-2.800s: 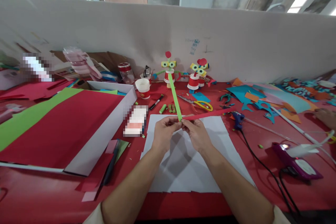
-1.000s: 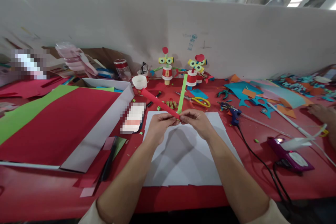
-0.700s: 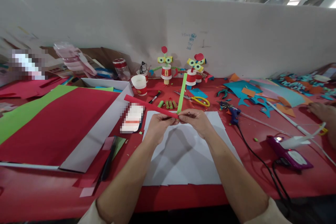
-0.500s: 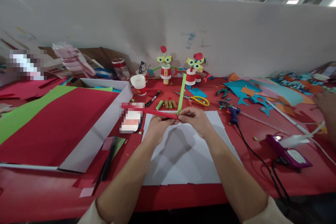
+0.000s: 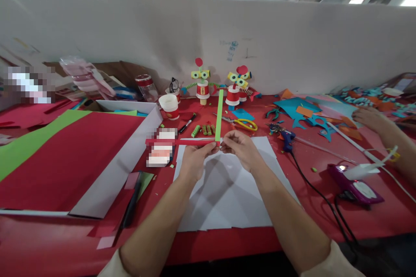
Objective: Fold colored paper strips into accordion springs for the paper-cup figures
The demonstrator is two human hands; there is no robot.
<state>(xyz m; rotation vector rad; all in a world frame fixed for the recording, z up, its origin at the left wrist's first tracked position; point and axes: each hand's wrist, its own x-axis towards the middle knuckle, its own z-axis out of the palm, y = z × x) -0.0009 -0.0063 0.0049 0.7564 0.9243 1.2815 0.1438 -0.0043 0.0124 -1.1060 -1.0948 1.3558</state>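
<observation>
A green paper strip (image 5: 219, 114) points away from me and a red paper strip (image 5: 193, 142) runs out to the left. They meet at a corner over the white paper sheets (image 5: 227, 199). My left hand (image 5: 196, 158) pinches that corner, thumb on top, with both strips in its grip. Just right of the corner is my right hand (image 5: 238, 147), its thumb and fingers curled together. Whether anything sits between its fingertips is hidden. Several folded green paper springs (image 5: 208, 130) lie beyond the hands, near yellow-handled scissors (image 5: 245, 124).
Two paper-cup figures (image 5: 203, 88) stand by the white partition (image 5: 130, 30). To the left is a box (image 5: 112, 181) with red and green sheets. A glue gun (image 5: 287, 140), purple power strip (image 5: 355, 186) and cable lie right. Another person's hand (image 5: 368, 119) reaches over paper scraps.
The green strip has turned from leaning right to nearly straight, and the red strip has levelled. My right fingers have drawn slightly off the corner. Another person's hand has moved in from the right.
</observation>
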